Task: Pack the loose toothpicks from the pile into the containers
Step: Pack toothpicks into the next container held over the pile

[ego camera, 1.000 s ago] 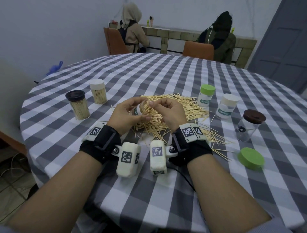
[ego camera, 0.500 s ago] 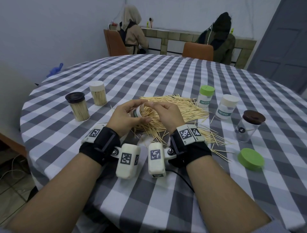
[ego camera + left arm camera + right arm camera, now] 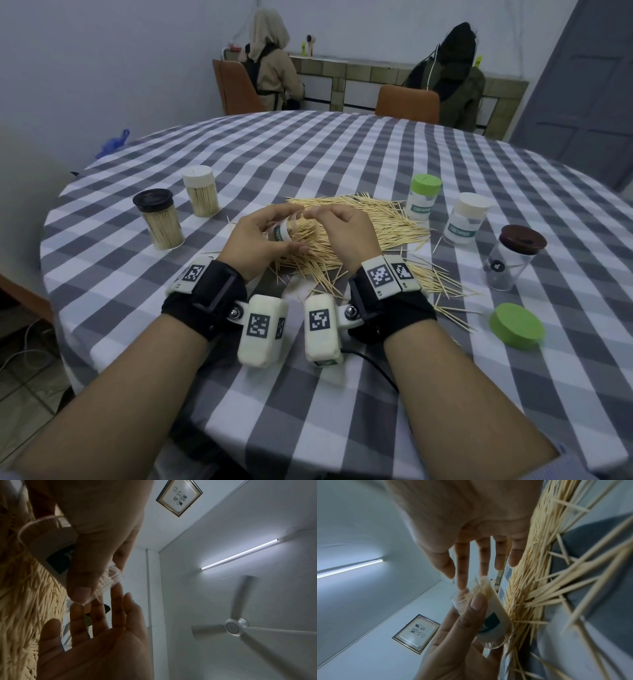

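My left hand (image 3: 270,240) grips a clear labelled container (image 3: 279,233), tipped on its side just above the toothpick pile (image 3: 383,222) on the checked table. Its mouth faces my right hand (image 3: 337,229) and toothpicks stick out of it. The right wrist view shows the container (image 3: 493,618) in my left hand (image 3: 464,628), while my right hand (image 3: 471,520) has straight fingers whose tips touch the toothpick ends at the rim. In the left wrist view my left hand (image 3: 102,534) wraps the container (image 3: 51,550), and my right hand (image 3: 96,642) shows an open palm.
At left stand two full containers, one dark-lidded (image 3: 159,222), one white-lidded (image 3: 201,195). To the right are a green-lidded container (image 3: 423,197), a white-lidded one (image 3: 466,219), a brown-lidded clear jar (image 3: 512,260) and a loose green lid (image 3: 516,325). Two people sit at the back.
Both hands stay at the tipped container above the pile. My right fingers have shifted slightly at its mouth; nothing else on the table has moved.
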